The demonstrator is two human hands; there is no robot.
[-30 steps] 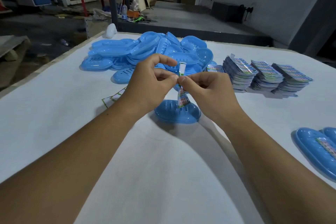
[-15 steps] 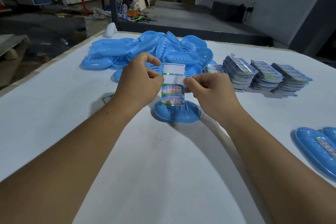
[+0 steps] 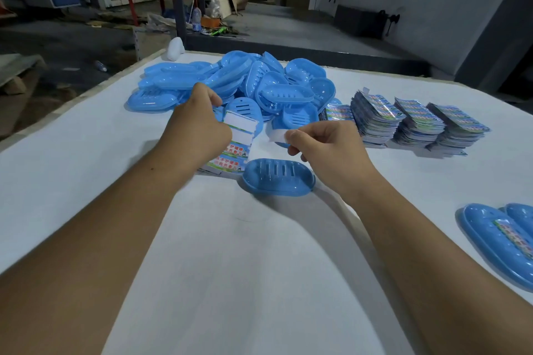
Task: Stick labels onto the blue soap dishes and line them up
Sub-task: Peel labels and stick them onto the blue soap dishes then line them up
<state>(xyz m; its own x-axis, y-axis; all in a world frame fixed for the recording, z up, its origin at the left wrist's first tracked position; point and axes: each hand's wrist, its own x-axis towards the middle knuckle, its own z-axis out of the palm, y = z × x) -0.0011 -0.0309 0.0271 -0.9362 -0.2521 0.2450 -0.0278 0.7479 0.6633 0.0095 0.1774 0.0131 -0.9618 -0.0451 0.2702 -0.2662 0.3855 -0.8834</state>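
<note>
A blue soap dish (image 3: 278,177) lies on the white table (image 3: 86,153) between my hands, slotted side up. My left hand (image 3: 199,130) pinches a printed label sheet (image 3: 238,140) with white backing strips at its top, held just left of the dish. My right hand (image 3: 326,144) pinches a small peeled white strip (image 3: 275,134) above the dish. Behind them sits a heap of blue soap dishes (image 3: 245,86). Two labelled dishes (image 3: 496,242) lie at the right edge.
Three stacks of printed labels (image 3: 409,121) stand at the back right of the table. A white object (image 3: 176,49) sits at the far left corner. Beyond the table is a dim workshop floor with a steel post, boards and clutter.
My hands have drawn apart. The right hand peeled a white strip off the sheet and moved right; the left hand carried the sheet left and down, uncovering the dish.
</note>
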